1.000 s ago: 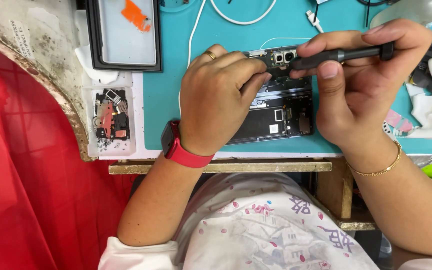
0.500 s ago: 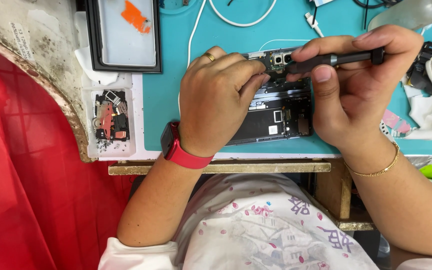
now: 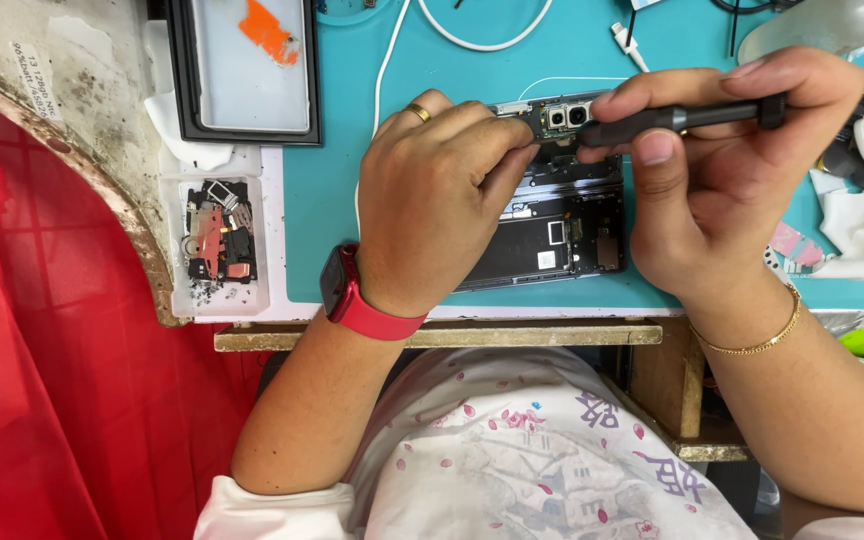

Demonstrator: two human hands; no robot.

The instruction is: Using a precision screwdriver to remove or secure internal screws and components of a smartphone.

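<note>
Phone point(image 3: 552, 235) stays pinned by the left hand point(image 3: 437, 200); the right hand point(image 3: 722, 160), gripping a screwdriver point(image 3: 682, 118), has edged closer to the camera module point(image 3: 564, 115).

Head view, close, straight down

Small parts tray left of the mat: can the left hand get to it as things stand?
Probably yes. The left hand rests on the opened phone; the parts tray lies open just to its left, nothing between them.
</note>
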